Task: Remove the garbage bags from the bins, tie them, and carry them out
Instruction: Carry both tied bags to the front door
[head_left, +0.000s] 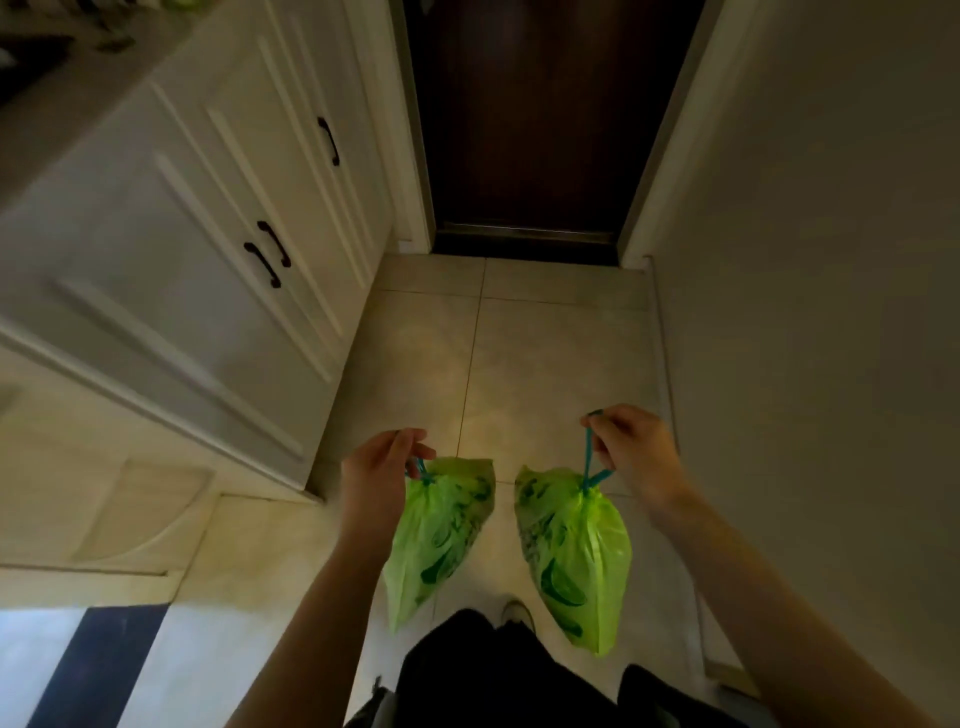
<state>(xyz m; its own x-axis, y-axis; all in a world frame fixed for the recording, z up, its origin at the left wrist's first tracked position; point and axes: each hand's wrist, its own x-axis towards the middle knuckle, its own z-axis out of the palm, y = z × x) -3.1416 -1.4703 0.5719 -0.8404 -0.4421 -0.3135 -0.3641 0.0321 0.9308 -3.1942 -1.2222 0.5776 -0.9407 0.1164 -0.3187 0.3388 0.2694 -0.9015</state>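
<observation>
step: carry-out, bags tied | L hand (382, 467) pinches left bag (439, 535) cord, R hand (631, 449) pinches right bag (574, 556) cord, both hang near me | next: I free one hand for far door (535, 119), looks closed

Single head-worn view, forward and steeply down, close above hallway floor (545, 353), toward dark door (540, 114).

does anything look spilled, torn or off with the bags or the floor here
Nothing stands out. Both green bags, left bag and right bag, hang cinched shut from their blue drawstrings, one in each hand, with no visible tear or leak. The floor shows no spill.
</observation>
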